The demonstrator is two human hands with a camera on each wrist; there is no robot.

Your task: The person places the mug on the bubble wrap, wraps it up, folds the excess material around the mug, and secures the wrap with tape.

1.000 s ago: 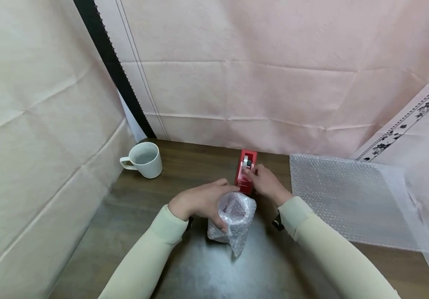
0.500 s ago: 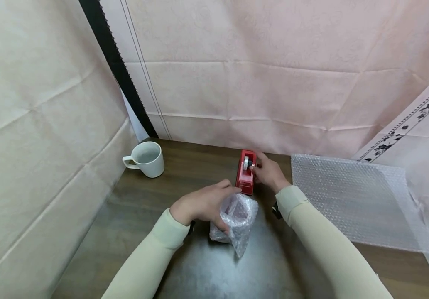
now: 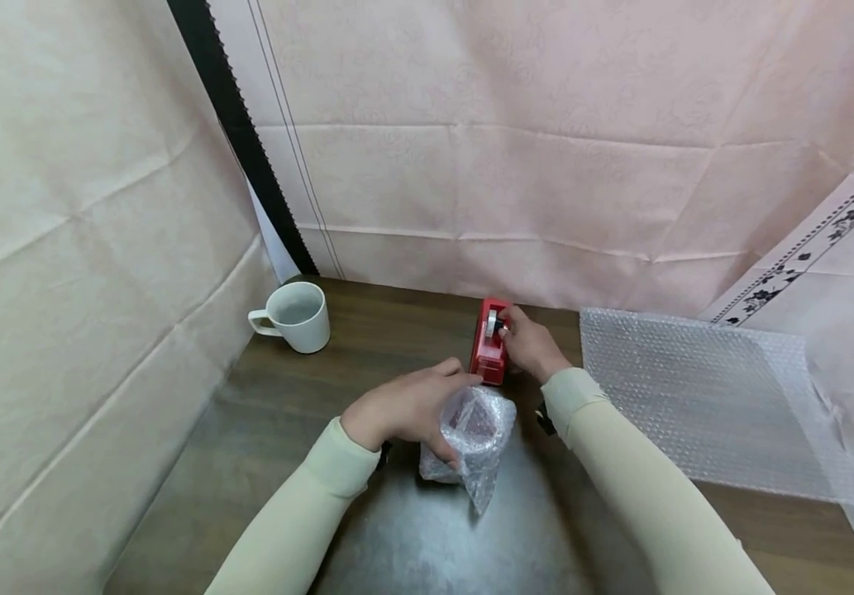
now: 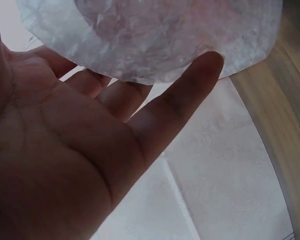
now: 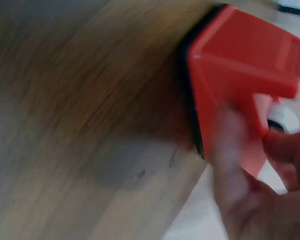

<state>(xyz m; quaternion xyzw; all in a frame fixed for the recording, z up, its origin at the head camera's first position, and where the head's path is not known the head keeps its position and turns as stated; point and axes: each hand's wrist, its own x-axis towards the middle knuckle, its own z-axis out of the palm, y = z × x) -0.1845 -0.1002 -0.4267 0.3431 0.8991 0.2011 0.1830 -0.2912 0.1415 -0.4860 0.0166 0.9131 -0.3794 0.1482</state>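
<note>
In the head view my left hand (image 3: 415, 411) holds a bubble-wrapped cup-shaped bundle (image 3: 479, 430) by its left side, with the thumb nearest me. The left wrist view shows the fingers against the clear wrap (image 4: 155, 40); what is inside is not clear. Just beyond the bundle stands a red tape dispenser (image 3: 489, 354) with a small roll of tape. My right hand (image 3: 534, 343) grips the dispenser from its right side, fingertips by the roll's dark hub. In the right wrist view a blurred finger lies along the red side of the dispenser (image 5: 245, 50).
A white mug (image 3: 303, 322) stands at the back left of the wooden table (image 3: 263, 446), its handle to the left. A flat sheet of bubble wrap (image 3: 694, 397) lies at the right. Pink cloth (image 3: 516, 190) hangs behind the table.
My right hand has shifted a little on the dispenser, its fingers moving from over the front of the roll to the roll's right side. The left hand keeps hold of the bundle.
</note>
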